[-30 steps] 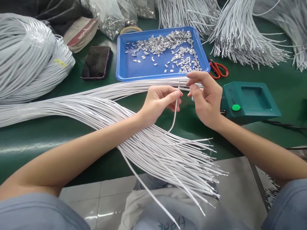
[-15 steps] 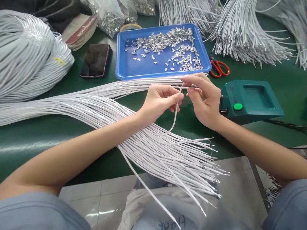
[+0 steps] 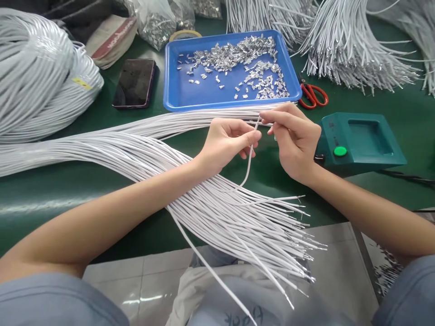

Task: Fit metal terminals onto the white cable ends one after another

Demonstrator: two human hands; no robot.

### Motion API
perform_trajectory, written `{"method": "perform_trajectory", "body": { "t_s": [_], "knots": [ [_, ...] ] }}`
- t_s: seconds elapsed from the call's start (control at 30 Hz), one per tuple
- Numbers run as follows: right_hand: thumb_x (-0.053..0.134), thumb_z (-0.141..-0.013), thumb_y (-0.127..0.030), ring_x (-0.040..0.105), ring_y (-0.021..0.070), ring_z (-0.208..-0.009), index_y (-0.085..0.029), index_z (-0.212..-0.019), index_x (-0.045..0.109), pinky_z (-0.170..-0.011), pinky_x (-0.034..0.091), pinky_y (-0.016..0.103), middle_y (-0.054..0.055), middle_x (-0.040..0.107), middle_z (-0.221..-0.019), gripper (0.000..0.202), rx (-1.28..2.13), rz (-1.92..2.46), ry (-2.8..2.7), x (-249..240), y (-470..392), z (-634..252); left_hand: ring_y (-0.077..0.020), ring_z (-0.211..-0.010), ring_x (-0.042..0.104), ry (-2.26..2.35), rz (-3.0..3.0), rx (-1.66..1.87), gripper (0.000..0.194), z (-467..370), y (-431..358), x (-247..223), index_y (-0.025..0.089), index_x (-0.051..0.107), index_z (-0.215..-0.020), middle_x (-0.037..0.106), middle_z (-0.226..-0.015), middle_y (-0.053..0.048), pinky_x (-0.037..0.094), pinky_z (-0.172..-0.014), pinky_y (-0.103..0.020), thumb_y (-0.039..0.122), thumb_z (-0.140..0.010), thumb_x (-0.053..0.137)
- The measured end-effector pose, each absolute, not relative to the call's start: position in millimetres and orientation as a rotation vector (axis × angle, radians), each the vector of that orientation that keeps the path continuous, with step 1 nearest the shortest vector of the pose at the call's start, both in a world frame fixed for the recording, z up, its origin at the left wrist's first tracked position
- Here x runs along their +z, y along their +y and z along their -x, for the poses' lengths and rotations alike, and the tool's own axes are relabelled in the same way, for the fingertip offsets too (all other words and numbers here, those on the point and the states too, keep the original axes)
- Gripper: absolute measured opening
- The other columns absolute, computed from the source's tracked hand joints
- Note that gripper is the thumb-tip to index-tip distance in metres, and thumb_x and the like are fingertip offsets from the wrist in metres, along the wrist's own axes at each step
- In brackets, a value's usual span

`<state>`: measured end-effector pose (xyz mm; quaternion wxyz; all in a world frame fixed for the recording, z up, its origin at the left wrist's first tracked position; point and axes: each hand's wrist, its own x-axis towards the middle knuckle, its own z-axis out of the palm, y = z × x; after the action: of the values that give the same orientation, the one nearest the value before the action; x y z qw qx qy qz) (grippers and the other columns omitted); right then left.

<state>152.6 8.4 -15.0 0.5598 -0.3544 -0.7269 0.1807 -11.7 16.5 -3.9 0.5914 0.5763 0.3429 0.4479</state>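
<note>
Head view: slim white wire [image 3: 249,165], smoothly curved, tight in the left grip [image 3: 224,144]; right grip [image 3: 297,141] unclear.

Head-worn view, forward and down (quite near) onto the table [image 3: 267,168]

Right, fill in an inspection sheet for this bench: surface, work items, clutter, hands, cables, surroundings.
Surface: green tabletop, glare at left.
Work items: white wire; wire bundle fanned over the near edge; blue tray holding small metal pieces.
Clutter: phone, red-handled scissors, tape roll, filled plastic bags.
Hands: left hand pinches the white wire; right hand is at its tip, grip unclear.
Cables: dark cable beside the green device.
Surroundings: wire coil at left, other wire bundles at far right, tiled floor below.
</note>
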Motion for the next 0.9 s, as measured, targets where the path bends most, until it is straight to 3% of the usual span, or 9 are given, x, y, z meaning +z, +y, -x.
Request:
{"method": "perform_trajectory", "body": {
  "t_s": [0.17,0.37,0.6,0.8,0.9],
  "knots": [
    [0.050,-0.094,-0.021,0.065,0.0158,-0.084,-0.026,-0.088,0.069,-0.069,0.057,0.033,0.002,0.067,-0.085,0.021,0.435,0.865,-1.677,-12.1,6.7,-150.4,-0.0078,-0.048,0.062,0.822,-1.332,1.022,0.029,11.7,16.0,-2.3,0.012,0.067,-0.068,0.066,-0.060,0.000,0.046,-0.041,-0.015,0.036,-0.071,0.082],
    [0.063,-0.081,-0.009,0.068,0.0121,-0.080,-0.021,-0.092,0.069,-0.055,0.052,0.023,-0.001,0.071,-0.082,0.017,0.659,0.854,-1.461,-8.2,7.7,-148.0,-0.0078,-0.046,0.059,0.827,-1.355,1.028,0.036,10.9,15.7,-2.4,0.012,0.067,-0.066,0.064,-0.057,0.000,0.043,-0.039,-0.016,0.043,-0.065,0.085],
    [0.068,-0.083,-0.029,0.068,0.0151,-0.080,-0.027,-0.096,0.065,-0.063,0.057,0.030,-0.001,0.069,-0.083,0.014,0.752,0.896,-1.515,-8.1,9.3,-148.7,-0.0072,-0.046,0.058,0.750,-1.359,1.065,0.034,10.7,17.0,-4.2,0.012,0.068,-0.063,0.063,-0.055,0.001,0.041,-0.039,-0.016,0.041,-0.063,0.086],
    [0.073,-0.075,-0.026,0.065,0.0119,-0.070,-0.025,-0.096,0.064,-0.057,0.054,0.026,-0.005,0.066,-0.072,0.022,0.926,0.888,-1.447,-4.4,10.5,-150.5,-0.0082,-0.050,0.061,0.724,-1.395,1.055,0.035,10.2,15.5,-4.8,0.013,0.070,-0.066,0.066,-0.059,0.000,0.048,-0.046,-0.018,0.044,-0.063,0.085],
    [0.072,-0.079,-0.037,0.064,0.0129,-0.070,-0.025,-0.097,0.061,-0.058,0.056,0.029,-0.003,0.065,-0.075,0.024,0.951,0.902,-1.487,-5.5,9.9,-151.4,-0.0095,-0.051,0.062,0.752,-1.428,1.020,0.038,10.8,14.5,-5.0,0.013,0.071,-0.069,0.068,-0.062,-0.002,0.049,-0.046,-0.019,0.049,-0.065,0.083]
  ]
}}
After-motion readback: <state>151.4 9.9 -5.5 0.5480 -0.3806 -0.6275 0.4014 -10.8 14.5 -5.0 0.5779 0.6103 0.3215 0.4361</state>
